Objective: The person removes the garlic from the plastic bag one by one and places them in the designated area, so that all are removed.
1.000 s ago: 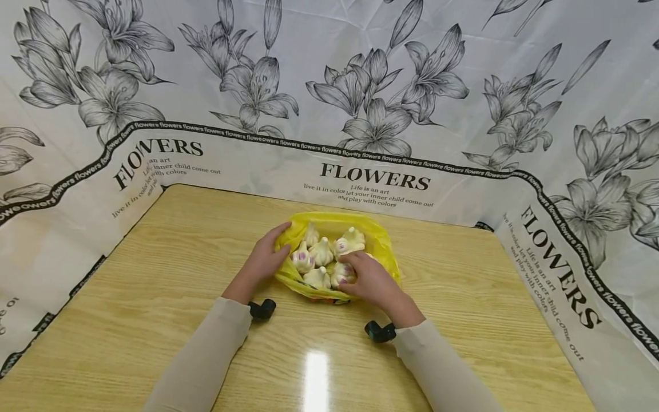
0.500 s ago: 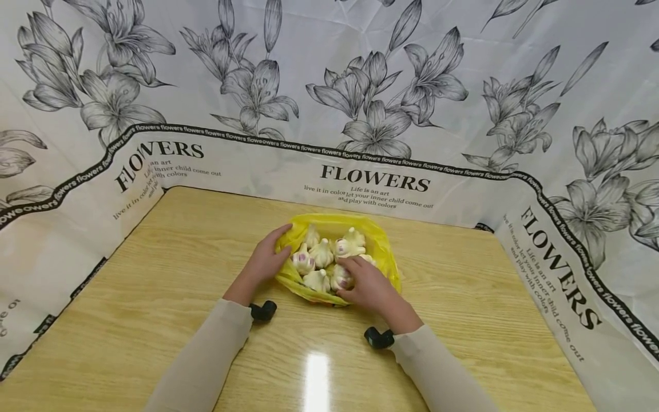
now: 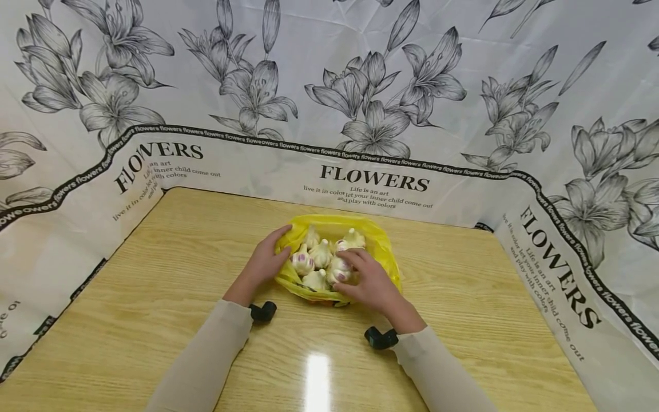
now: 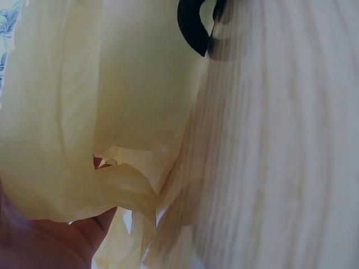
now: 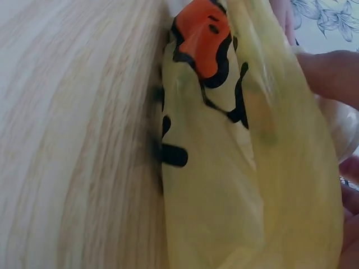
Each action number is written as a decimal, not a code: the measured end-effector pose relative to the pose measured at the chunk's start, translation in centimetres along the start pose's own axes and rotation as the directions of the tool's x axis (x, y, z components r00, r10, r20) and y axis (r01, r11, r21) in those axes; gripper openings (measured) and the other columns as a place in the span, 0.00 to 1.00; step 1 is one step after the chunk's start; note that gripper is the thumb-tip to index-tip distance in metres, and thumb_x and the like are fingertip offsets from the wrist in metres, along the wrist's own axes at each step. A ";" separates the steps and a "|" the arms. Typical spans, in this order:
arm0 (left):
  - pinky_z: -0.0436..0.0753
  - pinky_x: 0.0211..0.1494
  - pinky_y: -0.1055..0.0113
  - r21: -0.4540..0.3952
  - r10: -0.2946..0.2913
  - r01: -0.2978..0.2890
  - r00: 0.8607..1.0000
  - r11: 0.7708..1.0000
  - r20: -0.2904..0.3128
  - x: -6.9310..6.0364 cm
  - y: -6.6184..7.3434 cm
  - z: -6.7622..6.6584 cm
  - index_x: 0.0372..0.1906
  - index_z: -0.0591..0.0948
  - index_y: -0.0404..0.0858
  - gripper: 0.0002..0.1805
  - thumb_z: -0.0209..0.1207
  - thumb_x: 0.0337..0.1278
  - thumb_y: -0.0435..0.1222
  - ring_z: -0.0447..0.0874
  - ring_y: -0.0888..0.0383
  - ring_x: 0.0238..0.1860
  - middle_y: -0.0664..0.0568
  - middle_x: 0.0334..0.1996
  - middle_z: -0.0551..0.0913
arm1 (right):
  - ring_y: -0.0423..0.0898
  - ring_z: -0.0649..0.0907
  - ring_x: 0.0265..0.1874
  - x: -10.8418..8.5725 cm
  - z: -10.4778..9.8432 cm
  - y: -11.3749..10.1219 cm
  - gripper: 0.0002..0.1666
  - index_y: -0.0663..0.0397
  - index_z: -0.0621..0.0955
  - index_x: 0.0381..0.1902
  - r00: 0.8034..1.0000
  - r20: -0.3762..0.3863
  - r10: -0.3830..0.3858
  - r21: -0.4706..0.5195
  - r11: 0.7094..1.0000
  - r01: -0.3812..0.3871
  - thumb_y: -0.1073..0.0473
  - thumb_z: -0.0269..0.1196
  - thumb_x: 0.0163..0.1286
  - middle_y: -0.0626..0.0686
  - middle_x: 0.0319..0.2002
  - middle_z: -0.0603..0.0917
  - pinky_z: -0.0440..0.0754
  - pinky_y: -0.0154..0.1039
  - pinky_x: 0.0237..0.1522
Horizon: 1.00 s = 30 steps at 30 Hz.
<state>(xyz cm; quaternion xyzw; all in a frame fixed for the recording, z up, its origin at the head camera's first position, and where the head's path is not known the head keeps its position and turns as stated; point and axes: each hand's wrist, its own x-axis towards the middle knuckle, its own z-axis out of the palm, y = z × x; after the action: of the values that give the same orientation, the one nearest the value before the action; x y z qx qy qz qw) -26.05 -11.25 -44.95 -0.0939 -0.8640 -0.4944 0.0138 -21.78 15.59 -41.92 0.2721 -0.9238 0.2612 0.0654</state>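
Hold the garlic bulb, now inside the yellow bag and pinched between the fingers of the right hand, gently round its middle. Steady the bag's left rim with the left hand; cannot tell whether pinching or just touching. Avoid dragging plastic across the table.

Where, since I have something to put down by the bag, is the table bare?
The table is bare between the left hand and the floral cloth on the left, and between the yellow bag and the cloth on the right. A smaller patch lies between the sleeves. The bag is crowded: garlic bulbs, with the right hand at one.
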 end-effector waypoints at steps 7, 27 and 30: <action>0.57 0.76 0.48 -0.008 -0.002 0.002 1.000 1.000 0.000 0.0 0.0 0.1 0.74 0.61 0.49 0.30 0.50 0.68 0.39 0.55 0.47 0.76 0.49 0.74 0.61 | 0.50 0.78 0.57 0.4 -0.5 0.0 0.40 0.44 0.72 0.66 0.996 -0.090 -0.016 0.163 0.986 0.030 0.51 0.73 0.55 0.49 0.63 0.74 0.83 0.43 0.51; 0.57 0.76 0.48 -0.003 -0.006 0.006 1.000 1.000 0.004 0.0 -0.2 0.1 0.74 0.62 0.50 0.30 0.50 0.68 0.40 0.55 0.47 0.76 0.49 0.74 0.61 | 0.49 0.80 0.56 0.2 -3.1 0.6 0.38 0.42 0.75 0.61 0.984 -0.173 0.053 0.282 0.960 -0.002 0.52 0.75 0.52 0.49 0.58 0.78 0.80 0.46 0.56; 0.57 0.76 0.48 0.001 -0.002 0.002 1.000 1.000 0.005 0.0 -0.1 0.2 0.74 0.62 0.49 0.30 0.50 0.68 0.40 0.55 0.47 0.75 0.49 0.74 0.61 | 0.50 0.79 0.58 0.1 -3.5 1.1 0.37 0.44 0.76 0.61 0.983 -0.175 0.062 0.307 0.952 -0.005 0.52 0.74 0.53 0.49 0.58 0.77 0.78 0.46 0.59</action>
<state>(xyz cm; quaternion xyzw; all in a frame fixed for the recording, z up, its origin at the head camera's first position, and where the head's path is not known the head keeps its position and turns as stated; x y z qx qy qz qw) -26.08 -11.18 -45.16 -0.0944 -0.8644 -0.4937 0.0112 -22.49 18.15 -39.34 0.2379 -0.8669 0.4259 0.1026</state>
